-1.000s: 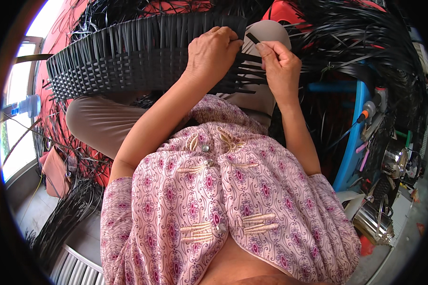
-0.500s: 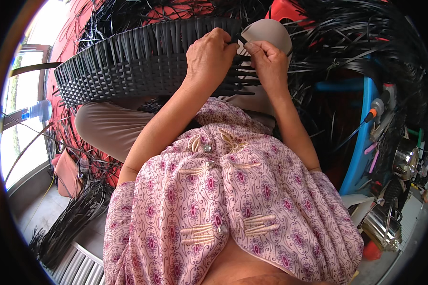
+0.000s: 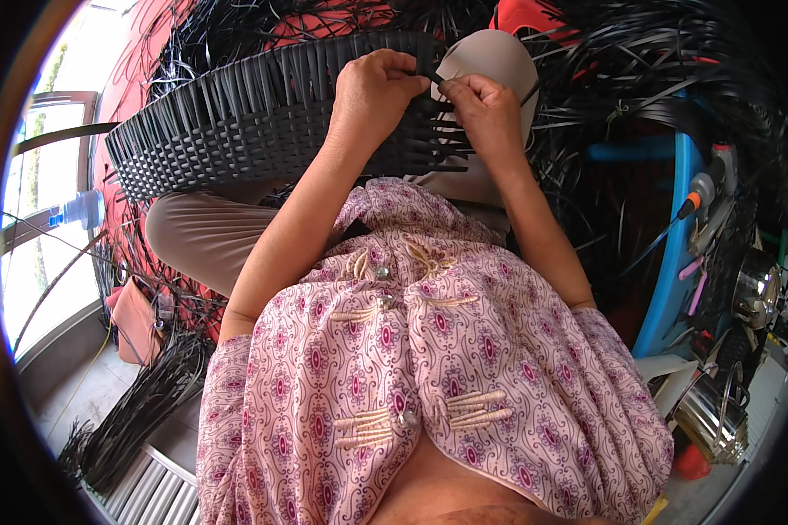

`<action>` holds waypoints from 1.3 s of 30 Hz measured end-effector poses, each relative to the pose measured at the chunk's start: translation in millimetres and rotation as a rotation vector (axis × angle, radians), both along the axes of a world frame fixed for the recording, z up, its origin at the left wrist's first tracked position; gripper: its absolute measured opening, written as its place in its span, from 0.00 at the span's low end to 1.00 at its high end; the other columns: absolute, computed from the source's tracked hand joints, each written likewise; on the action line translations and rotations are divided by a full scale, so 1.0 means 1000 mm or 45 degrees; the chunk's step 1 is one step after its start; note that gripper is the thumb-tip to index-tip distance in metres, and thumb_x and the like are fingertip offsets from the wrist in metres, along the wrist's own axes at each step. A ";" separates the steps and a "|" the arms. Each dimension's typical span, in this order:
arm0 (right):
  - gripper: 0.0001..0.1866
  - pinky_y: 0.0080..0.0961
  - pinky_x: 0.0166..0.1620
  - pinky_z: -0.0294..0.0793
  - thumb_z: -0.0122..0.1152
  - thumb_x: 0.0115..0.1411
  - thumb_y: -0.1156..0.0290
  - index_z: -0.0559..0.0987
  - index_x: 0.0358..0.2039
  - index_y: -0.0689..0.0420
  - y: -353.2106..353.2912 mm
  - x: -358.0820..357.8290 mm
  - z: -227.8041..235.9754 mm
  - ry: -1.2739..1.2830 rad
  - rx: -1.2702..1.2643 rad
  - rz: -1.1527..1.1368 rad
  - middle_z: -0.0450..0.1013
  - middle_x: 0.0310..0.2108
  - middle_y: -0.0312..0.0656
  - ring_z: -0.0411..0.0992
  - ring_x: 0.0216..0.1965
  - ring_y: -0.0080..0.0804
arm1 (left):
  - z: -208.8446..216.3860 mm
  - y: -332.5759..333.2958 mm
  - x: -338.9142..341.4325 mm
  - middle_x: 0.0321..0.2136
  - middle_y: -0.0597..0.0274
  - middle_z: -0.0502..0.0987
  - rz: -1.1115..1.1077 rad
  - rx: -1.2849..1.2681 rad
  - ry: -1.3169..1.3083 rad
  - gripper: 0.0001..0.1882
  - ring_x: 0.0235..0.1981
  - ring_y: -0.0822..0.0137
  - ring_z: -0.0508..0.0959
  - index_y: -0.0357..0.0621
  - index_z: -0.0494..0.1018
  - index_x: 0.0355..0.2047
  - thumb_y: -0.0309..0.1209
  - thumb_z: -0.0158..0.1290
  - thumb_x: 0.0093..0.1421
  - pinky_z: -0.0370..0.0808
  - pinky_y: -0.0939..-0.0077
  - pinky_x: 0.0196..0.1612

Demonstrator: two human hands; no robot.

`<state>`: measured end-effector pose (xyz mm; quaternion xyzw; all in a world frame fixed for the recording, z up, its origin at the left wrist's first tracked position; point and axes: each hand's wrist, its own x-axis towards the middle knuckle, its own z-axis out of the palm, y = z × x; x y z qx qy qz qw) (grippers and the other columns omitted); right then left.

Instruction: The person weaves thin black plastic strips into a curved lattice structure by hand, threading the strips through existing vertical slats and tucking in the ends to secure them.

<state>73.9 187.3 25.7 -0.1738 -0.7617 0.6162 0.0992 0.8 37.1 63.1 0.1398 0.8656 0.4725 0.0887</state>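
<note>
A black woven panel (image 3: 236, 118) of flat plastic strips lies across my lap, its far edge bound with close upright wraps and loose strip ends sticking out at the right. My left hand (image 3: 372, 94) rests on the panel near its right end, thumb and fingers closed at the wrapped edge on a black strip. Just to the right, my right hand (image 3: 486, 109) pinches the same black strip (image 3: 438, 79) between thumb and forefinger. A short stretch of the strip shows between the two hands; the rest of it is hidden.
Bundles of loose black strips (image 3: 665, 70) spread to the far right, more (image 3: 140, 411) at lower left. A blue plastic frame (image 3: 665, 254) at the right carries an orange-and-grey handled tool (image 3: 696, 194). Metal pots (image 3: 714, 416) stand at lower right, a red object (image 3: 534, 16) beyond my knee.
My right hand has shifted slightly left and down, closer to my left hand. My left hand has moved a little left, fingers still at the panel's edge.
</note>
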 end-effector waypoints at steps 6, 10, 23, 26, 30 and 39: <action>0.11 0.19 0.23 0.65 0.63 0.61 0.67 0.83 0.31 0.63 0.001 -0.001 -0.008 0.053 0.026 0.102 0.71 0.17 0.31 0.67 0.19 0.15 | 0.000 -0.006 0.000 0.30 0.51 0.83 -0.075 0.039 0.012 0.18 0.32 0.62 0.84 0.36 0.80 0.42 0.32 0.64 0.51 0.78 0.72 0.38; 0.10 0.16 0.23 0.62 0.63 0.62 0.66 0.84 0.33 0.60 0.015 -0.005 -0.012 -0.008 -0.209 0.258 0.69 0.17 0.28 0.65 0.20 0.12 | -0.001 -0.010 0.006 0.27 0.55 0.82 -0.151 -0.100 0.229 0.16 0.28 0.65 0.82 0.40 0.80 0.44 0.31 0.60 0.56 0.77 0.73 0.35; 0.11 0.17 0.24 0.67 0.64 0.62 0.65 0.84 0.34 0.61 0.036 -0.023 -0.004 -0.004 -0.039 0.502 0.72 0.19 0.31 0.67 0.20 0.15 | 0.002 -0.007 0.009 0.32 0.52 0.82 -0.137 -0.315 0.488 0.12 0.35 0.52 0.82 0.40 0.80 0.37 0.34 0.58 0.58 0.77 0.62 0.39; 0.12 0.19 0.25 0.70 0.63 0.62 0.65 0.83 0.34 0.62 0.032 -0.022 0.004 -0.037 0.170 0.517 0.74 0.19 0.34 0.70 0.21 0.17 | 0.000 -0.011 0.009 0.32 0.52 0.82 -0.088 -0.282 0.454 0.10 0.34 0.54 0.82 0.40 0.80 0.36 0.33 0.58 0.57 0.77 0.65 0.39; 0.11 0.20 0.30 0.75 0.65 0.61 0.66 0.84 0.36 0.62 0.036 -0.012 0.020 -0.066 0.244 0.522 0.78 0.23 0.38 0.74 0.22 0.20 | 0.001 -0.030 0.003 0.29 0.55 0.82 -0.024 -0.189 0.415 0.09 0.32 0.60 0.83 0.40 0.80 0.34 0.31 0.59 0.56 0.77 0.70 0.39; 0.11 0.18 0.28 0.68 0.61 0.64 0.65 0.83 0.34 0.60 0.034 -0.010 0.014 -0.033 0.323 0.418 0.71 0.19 0.30 0.66 0.22 0.15 | -0.002 -0.031 -0.006 0.30 0.57 0.78 -0.087 -0.202 0.543 0.08 0.32 0.57 0.80 0.43 0.81 0.34 0.32 0.59 0.56 0.75 0.67 0.37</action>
